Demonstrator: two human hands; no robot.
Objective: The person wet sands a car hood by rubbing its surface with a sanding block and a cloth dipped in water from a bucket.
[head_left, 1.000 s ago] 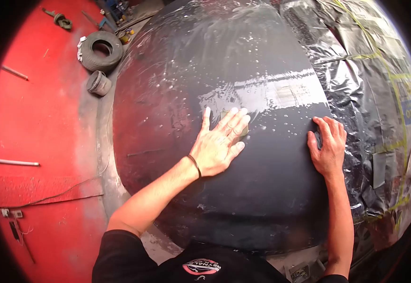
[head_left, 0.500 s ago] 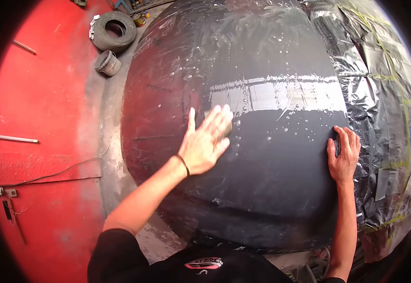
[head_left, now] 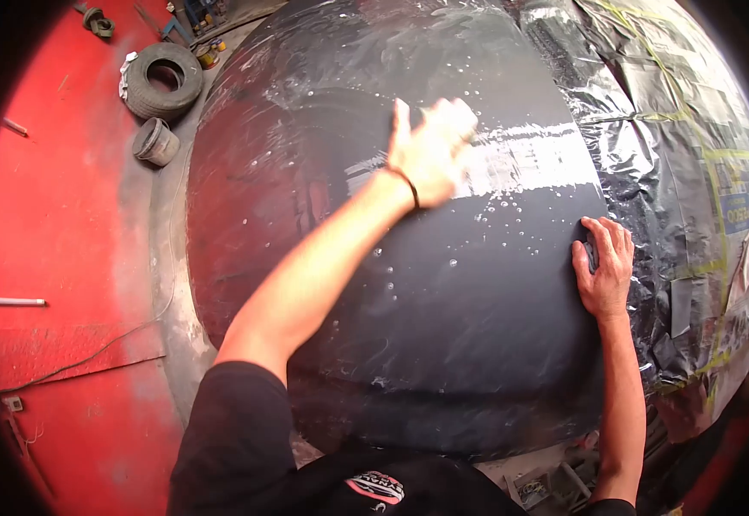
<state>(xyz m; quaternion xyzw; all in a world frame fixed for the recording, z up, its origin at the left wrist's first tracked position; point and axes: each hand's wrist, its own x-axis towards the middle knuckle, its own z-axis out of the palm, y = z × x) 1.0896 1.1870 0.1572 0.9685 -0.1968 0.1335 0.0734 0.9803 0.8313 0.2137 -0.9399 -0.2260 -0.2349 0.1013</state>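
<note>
A wide dark car panel (head_left: pixel 478 318), wet and dotted with drops, lies below me. My left hand (head_left: pixel 433 155) is stretched over its middle, beside the bright reflection, palm down with the thumb apart. Motion smears its fingers, and whatever is under the palm is hidden. At the panel's right edge rests my right hand (head_left: pixel 605 267), fingers bent over a small dark grey thing (head_left: pixel 592 255). Most of that thing is covered, so its kind cannot be made out. A dark band (head_left: pixel 405 185) circles my left wrist.
Black plastic sheeting (head_left: pixel 641 172) with yellowish tape borders the panel on the right. Along the left floor are a tyre (head_left: pixel 177 92) and a dirty bucket (head_left: pixel 156 144). A red wall (head_left: pixel 56 215) runs beyond them, with a thin cable (head_left: pixel 104 344) across it.
My left hand has swept up and to the right across the panel. My right hand stays at the panel's edge. The whole view has shifted slightly.
</note>
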